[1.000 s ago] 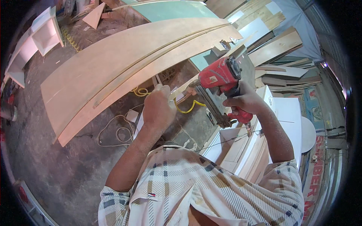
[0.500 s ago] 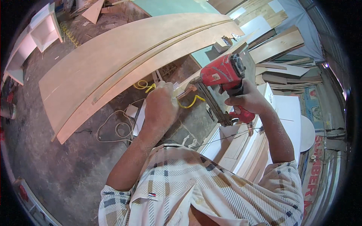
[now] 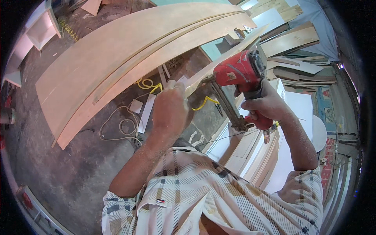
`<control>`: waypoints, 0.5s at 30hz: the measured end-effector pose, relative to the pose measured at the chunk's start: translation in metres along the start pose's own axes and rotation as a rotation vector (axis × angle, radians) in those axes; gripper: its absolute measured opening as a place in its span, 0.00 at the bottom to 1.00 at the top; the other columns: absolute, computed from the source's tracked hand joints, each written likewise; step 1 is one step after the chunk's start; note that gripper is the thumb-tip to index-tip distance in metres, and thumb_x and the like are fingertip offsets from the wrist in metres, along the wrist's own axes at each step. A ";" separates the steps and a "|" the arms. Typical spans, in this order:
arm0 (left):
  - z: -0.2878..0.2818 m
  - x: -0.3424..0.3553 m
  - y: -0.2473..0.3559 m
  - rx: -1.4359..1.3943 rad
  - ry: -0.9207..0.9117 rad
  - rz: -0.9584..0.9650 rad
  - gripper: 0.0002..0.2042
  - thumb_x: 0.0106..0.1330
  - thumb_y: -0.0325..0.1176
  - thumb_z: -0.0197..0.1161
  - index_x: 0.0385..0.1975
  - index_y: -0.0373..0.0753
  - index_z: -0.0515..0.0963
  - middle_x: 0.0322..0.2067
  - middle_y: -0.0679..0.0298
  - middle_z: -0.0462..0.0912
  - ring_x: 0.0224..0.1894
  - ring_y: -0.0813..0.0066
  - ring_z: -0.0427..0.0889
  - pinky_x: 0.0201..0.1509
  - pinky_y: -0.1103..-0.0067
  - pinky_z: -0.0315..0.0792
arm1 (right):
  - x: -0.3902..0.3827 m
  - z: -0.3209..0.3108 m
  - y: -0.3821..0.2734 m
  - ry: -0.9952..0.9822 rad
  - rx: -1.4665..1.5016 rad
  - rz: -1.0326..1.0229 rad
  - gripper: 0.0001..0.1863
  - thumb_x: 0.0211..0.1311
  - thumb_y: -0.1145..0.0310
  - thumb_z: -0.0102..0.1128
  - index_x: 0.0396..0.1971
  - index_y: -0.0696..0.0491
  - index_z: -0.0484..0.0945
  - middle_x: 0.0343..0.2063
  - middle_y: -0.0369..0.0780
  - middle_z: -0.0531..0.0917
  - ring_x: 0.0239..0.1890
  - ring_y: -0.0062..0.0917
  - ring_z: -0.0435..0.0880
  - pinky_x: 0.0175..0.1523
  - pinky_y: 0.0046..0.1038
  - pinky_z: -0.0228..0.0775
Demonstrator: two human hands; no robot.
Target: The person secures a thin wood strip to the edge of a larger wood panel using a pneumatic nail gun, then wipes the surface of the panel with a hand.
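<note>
My right hand point(image 3: 270, 103) is wrapped round the handle of a red nail gun point(image 3: 239, 72), held raised with its long dark magazine slanting down toward me. The gun's nose rests at or close to a long narrow wooden strip point(image 3: 226, 57); I cannot tell if they touch. My left hand point(image 3: 171, 107) is closed round the near end of that strip, its fingertips mostly hidden. From there the strip runs away to the upper right. Beyond my left hand lies a large curved plywood panel point(image 3: 102, 49) with thin strips along it.
A yellow air hose point(image 3: 205, 102) and a pale looped cord point(image 3: 121, 126) lie about the floor. Stacked boards point(image 3: 293, 41) and offcuts fill the far right. White panels point(image 3: 299, 113) stand beside my right arm. A white shelf unit point(image 3: 41, 33) is at the far left.
The nail gun and my right hand have shifted slightly right. My left hand has moved a little right, keeping its grip. The view has tilted slightly, so the plywood panel sits higher.
</note>
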State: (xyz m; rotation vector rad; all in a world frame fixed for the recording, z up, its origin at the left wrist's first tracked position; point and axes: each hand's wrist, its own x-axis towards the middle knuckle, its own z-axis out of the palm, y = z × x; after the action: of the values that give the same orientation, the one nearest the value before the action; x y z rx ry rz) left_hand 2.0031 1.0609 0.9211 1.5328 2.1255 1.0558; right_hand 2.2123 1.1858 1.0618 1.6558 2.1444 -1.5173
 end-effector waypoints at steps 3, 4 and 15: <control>-0.002 0.000 -0.001 -0.037 0.046 0.020 0.10 0.56 0.27 0.72 0.35 0.35 0.79 0.36 0.50 0.80 0.41 0.47 0.84 0.45 0.58 0.76 | -0.002 0.004 -0.002 0.015 -0.039 -0.017 0.18 0.48 0.81 0.65 0.43 0.61 0.80 0.21 0.34 0.80 0.17 0.18 0.80 0.24 0.23 0.74; 0.002 0.002 -0.007 -0.008 0.031 0.026 0.10 0.56 0.27 0.72 0.36 0.35 0.79 0.37 0.50 0.81 0.41 0.47 0.84 0.45 0.58 0.76 | -0.001 0.006 -0.003 0.027 -0.057 -0.037 0.17 0.48 0.79 0.66 0.41 0.62 0.81 0.21 0.36 0.82 0.18 0.19 0.81 0.23 0.24 0.73; -0.007 -0.012 -0.022 0.069 0.011 0.022 0.10 0.59 0.29 0.71 0.37 0.35 0.81 0.37 0.48 0.84 0.41 0.46 0.85 0.46 0.58 0.78 | 0.006 0.002 0.008 -0.029 -0.137 -0.118 0.19 0.49 0.83 0.66 0.45 0.61 0.80 0.23 0.34 0.81 0.16 0.17 0.78 0.24 0.23 0.71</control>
State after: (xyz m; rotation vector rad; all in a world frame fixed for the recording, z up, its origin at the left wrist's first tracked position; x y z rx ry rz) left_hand 1.9883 1.0434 0.9084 1.5882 2.1786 1.0106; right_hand 2.2146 1.1880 1.0527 1.4800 2.3107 -1.3770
